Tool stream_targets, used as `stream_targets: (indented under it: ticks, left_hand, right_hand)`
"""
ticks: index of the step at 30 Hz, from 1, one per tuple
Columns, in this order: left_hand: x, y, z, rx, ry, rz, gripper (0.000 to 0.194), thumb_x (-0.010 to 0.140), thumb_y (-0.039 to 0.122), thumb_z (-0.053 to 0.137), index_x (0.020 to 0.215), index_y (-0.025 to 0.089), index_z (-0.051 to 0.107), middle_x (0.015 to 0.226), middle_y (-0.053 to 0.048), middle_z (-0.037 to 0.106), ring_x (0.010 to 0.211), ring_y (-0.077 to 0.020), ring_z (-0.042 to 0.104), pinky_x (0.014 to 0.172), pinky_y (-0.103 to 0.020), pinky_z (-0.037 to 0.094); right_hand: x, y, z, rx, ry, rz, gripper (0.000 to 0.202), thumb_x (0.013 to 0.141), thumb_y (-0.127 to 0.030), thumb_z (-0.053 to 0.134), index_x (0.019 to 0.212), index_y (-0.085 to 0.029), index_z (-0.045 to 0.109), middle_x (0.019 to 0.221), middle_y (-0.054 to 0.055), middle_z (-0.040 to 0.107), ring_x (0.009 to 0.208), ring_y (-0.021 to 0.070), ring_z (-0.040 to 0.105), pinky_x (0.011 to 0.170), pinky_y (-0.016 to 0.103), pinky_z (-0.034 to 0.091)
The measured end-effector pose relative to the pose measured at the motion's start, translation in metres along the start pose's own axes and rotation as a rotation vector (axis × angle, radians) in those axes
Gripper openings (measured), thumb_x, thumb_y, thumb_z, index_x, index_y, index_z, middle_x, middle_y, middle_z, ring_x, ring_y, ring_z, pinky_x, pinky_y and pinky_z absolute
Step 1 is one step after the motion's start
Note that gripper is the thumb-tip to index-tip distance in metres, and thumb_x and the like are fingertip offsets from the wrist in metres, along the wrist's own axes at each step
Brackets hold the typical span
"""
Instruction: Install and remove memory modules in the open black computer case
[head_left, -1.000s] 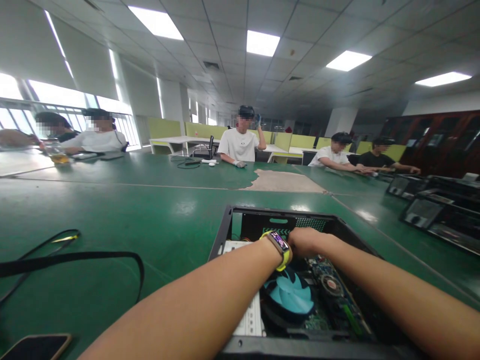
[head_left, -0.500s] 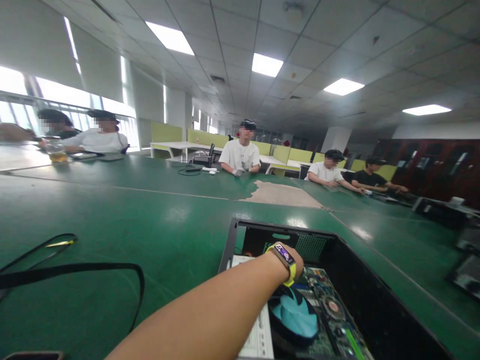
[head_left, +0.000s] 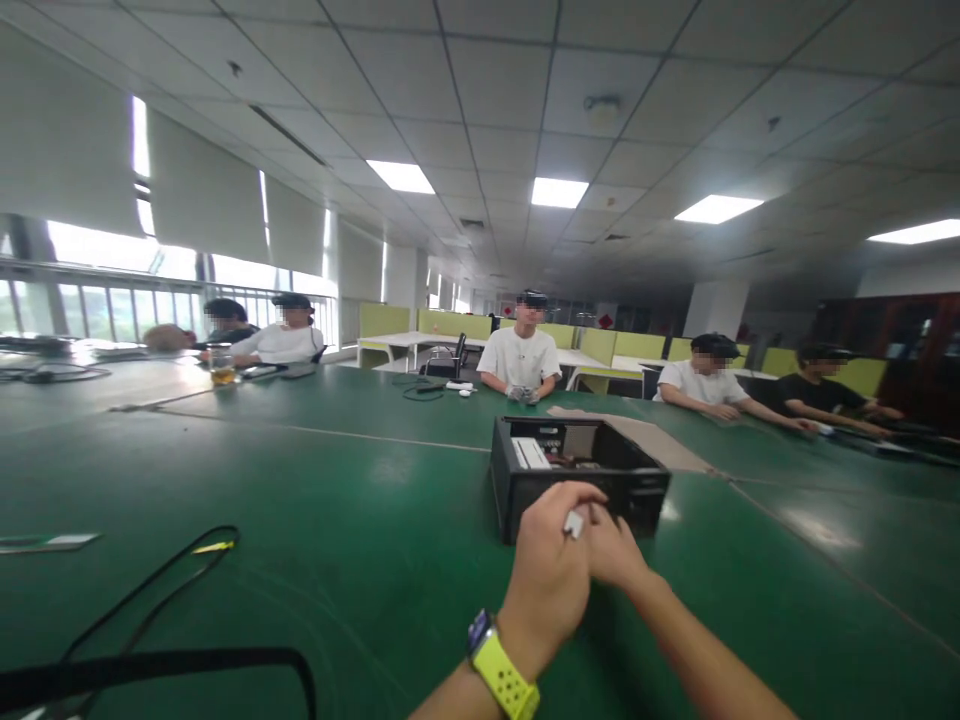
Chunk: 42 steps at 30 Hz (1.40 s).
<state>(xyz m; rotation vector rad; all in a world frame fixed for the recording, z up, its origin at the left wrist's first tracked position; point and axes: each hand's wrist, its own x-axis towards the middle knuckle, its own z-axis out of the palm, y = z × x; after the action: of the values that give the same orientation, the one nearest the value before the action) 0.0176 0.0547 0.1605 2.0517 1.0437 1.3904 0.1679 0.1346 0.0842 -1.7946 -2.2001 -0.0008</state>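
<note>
"Holding what?"

"My left hand (head_left: 551,565) is gripping a white piece (head_left: 574,525) before the computer case (head_left: 517,502); my right hand (head_left: 616,550) is adjoining it. A slack grip would be risking a drop."

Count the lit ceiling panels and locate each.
4 lit ceiling panels: one left of centre, one just right of centre, one farther right, one at the right edge. More may be hidden.

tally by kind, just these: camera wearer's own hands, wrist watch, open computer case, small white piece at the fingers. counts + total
Hands: 2 (left hand, right hand)
Watch, yellow strap: 1
Open computer case: 1
Small white piece: 1
Total: 5
</note>
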Motion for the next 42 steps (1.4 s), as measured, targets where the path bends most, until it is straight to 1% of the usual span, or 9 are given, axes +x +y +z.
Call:
stream_targets:
  ticks: [2, 4, 7, 10, 14, 21, 28, 33, 42]
  left_hand:
    - [-0.022, -0.030, 0.000, -0.047, 0.104, -0.170, 0.030, 0.091, 0.036, 0.031, 0.092, 0.022, 0.057, 0.099, -0.003, 0.063, 0.092, -0.0141, 0.056, 0.082, -0.023, 0.044]
    - [-0.047, -0.061, -0.002, -0.072, 0.152, -0.350, 0.040, 0.089, 0.050, 0.028, 0.081, 0.021, 0.055, 0.077, -0.002, 0.060, 0.074, -0.0151, 0.055, 0.069, -0.024, 0.045]
    - [-0.086, -0.098, 0.000, -0.232, 0.151, -0.617, 0.055, 0.079, 0.072, 0.028, 0.070, 0.021, 0.049, 0.048, 0.005, 0.038, 0.046, -0.0127, 0.040, 0.044, -0.022, 0.032]
    - [-0.117, -0.116, 0.009, -0.378, 0.124, -0.730, 0.059, 0.071, 0.079, 0.031, 0.071, 0.022, 0.047, 0.044, 0.009, 0.027, 0.038, -0.0096, 0.026, 0.039, -0.021, 0.020]
    - [-0.142, -0.114, 0.020, -0.315, 0.048, -0.624, 0.048, 0.071, 0.068, 0.050, 0.077, 0.020, 0.050, 0.048, 0.010, 0.030, 0.042, -0.0088, 0.028, 0.043, -0.020, 0.021]
    - [-0.162, -0.096, 0.006, 0.006, -0.238, -0.396, 0.025, 0.079, 0.040, 0.056, 0.085, 0.017, 0.064, 0.070, 0.001, 0.060, 0.063, -0.0129, 0.050, 0.059, -0.023, 0.035]
    - [-0.160, -0.106, -0.001, 0.054, -0.020, -0.309, 0.032, 0.088, 0.040, 0.045, 0.101, 0.019, 0.064, 0.078, -0.001, 0.065, 0.063, -0.0130, 0.052, 0.063, -0.024, 0.038]
    - [-0.159, -0.110, 0.004, -0.070, 0.001, -0.342, 0.033, 0.086, 0.041, 0.049, 0.103, 0.016, 0.062, 0.060, 0.004, 0.049, 0.052, -0.0102, 0.040, 0.051, -0.021, 0.032]
    - [-0.151, -0.117, -0.006, 0.039, 0.031, -0.295, 0.032, 0.076, 0.044, 0.062, 0.067, 0.014, 0.063, 0.051, 0.006, 0.039, 0.049, -0.0082, 0.033, 0.050, -0.021, 0.027]
  right_hand:
    - [0.029, -0.010, -0.008, 0.219, -0.082, 0.058, 0.054, 0.093, -0.048, 0.022, 0.104, -0.012, 0.061, 0.097, 0.015, 0.067, 0.082, 0.0207, 0.065, 0.068, 0.030, 0.049]
    - [0.021, -0.027, -0.003, 0.425, -0.166, 0.080, 0.064, 0.093, -0.051, 0.010, 0.106, -0.010, 0.058, 0.096, 0.014, 0.066, 0.072, 0.0158, 0.065, 0.058, 0.023, 0.047]
    - [-0.042, -0.050, 0.027, 0.657, -0.363, 0.018, 0.070, 0.089, -0.063, 0.011, 0.104, -0.014, 0.060, 0.086, 0.007, 0.066, 0.056, 0.0112, 0.061, 0.046, 0.019, 0.042]
    - [-0.113, -0.052, 0.063, 0.882, -0.536, -0.102, 0.056, 0.075, -0.067, 0.049, 0.078, -0.013, 0.065, 0.058, -0.002, 0.055, 0.047, 0.0065, 0.047, 0.042, 0.016, 0.030]
    - [-0.157, -0.027, 0.081, 1.111, -0.353, 0.089, 0.045, 0.072, -0.057, 0.058, 0.056, -0.015, 0.052, 0.041, -0.006, 0.041, 0.035, 0.0049, 0.035, 0.036, 0.018, 0.020]
    - [-0.168, -0.010, 0.080, 1.149, -0.198, 0.229, 0.046, 0.078, -0.059, 0.050, 0.060, -0.018, 0.045, 0.040, -0.008, 0.042, 0.030, 0.0034, 0.031, 0.032, 0.017, 0.017]
    - [-0.182, -0.037, 0.079, 1.206, -0.426, 0.193, 0.037, 0.071, -0.053, 0.058, 0.066, -0.017, 0.050, 0.046, -0.004, 0.051, 0.030, 0.0050, 0.035, 0.032, 0.018, 0.019]
    - [-0.190, -0.047, 0.075, 1.234, -0.484, 0.120, 0.029, 0.063, -0.042, 0.064, 0.061, -0.017, 0.048, 0.046, -0.005, 0.046, 0.043, 0.0082, 0.045, 0.042, 0.018, 0.027]
    - [-0.191, -0.041, 0.065, 1.230, -0.467, 0.164, 0.023, 0.066, -0.037, 0.056, 0.059, -0.020, 0.041, 0.044, -0.007, 0.040, 0.039, 0.0062, 0.035, 0.042, 0.020, 0.023]
